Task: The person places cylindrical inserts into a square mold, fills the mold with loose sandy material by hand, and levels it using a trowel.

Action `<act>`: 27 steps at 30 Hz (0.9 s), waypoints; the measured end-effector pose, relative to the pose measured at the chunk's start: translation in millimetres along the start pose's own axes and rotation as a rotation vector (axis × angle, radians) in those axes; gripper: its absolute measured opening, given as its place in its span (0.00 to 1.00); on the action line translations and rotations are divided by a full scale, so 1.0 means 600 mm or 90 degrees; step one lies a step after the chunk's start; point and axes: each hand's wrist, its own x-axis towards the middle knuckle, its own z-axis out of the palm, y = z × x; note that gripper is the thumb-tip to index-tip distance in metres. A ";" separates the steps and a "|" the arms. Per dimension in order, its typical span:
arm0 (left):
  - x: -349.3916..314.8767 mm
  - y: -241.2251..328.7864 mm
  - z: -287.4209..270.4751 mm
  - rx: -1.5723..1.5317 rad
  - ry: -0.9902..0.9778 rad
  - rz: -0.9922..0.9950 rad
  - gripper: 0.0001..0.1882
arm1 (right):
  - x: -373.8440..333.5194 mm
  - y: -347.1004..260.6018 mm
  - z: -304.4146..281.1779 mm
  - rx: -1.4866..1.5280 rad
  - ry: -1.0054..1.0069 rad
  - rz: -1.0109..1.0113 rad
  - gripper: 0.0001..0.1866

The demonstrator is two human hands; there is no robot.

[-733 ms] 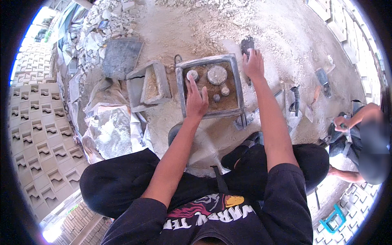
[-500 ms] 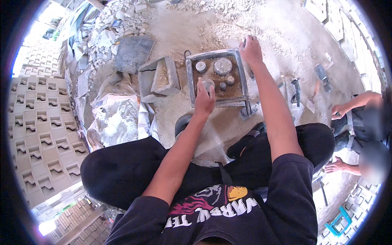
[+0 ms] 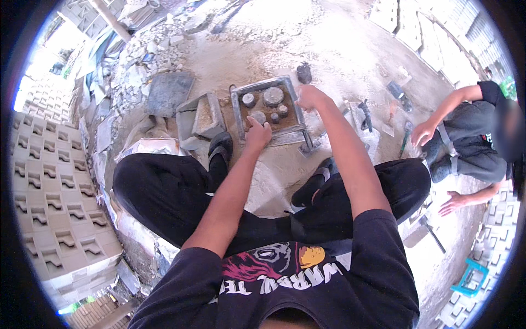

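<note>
A square frame (image 3: 240, 122) filled with brown, sand-like material lies on the ground before me. Several round pieces of different sizes stand in it, among them a wide grey cylinder (image 3: 273, 97) and a smaller pale-topped one (image 3: 249, 100). My left hand (image 3: 257, 135) reaches over the frame's near side, its fingers closed about a grey round piece (image 3: 259, 117). At the right wall my right hand (image 3: 311, 98) is curled, its fingertips turned down and partly hidden. Whatever it may hold does not show. A dark, lumpy block (image 3: 304, 72) sits just beyond this hand.
Left of the frame lies a grey open mould or box (image 3: 201, 118), with a flat dark slab (image 3: 170, 94) behind it. Rubble covers the far left. Hand tools (image 3: 366, 115) and a hammer-like tool (image 3: 399, 94) lie to the right, near a seated co-worker (image 3: 466, 140).
My right hand has come away from the dark block, leaving it on the ground, and drawn back to the frame's right wall. The left stays at the round piece. The whole view has shifted.
</note>
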 end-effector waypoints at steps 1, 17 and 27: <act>0.004 0.012 -0.009 0.006 -0.060 -0.033 0.40 | 0.005 0.027 0.016 0.013 -0.008 0.027 0.18; 0.009 -0.011 0.067 0.236 0.240 0.331 0.37 | 0.062 0.233 0.252 0.234 0.329 0.385 0.23; 0.070 0.025 0.021 -0.049 0.090 0.295 0.22 | 0.063 0.274 0.258 0.231 0.389 0.401 0.31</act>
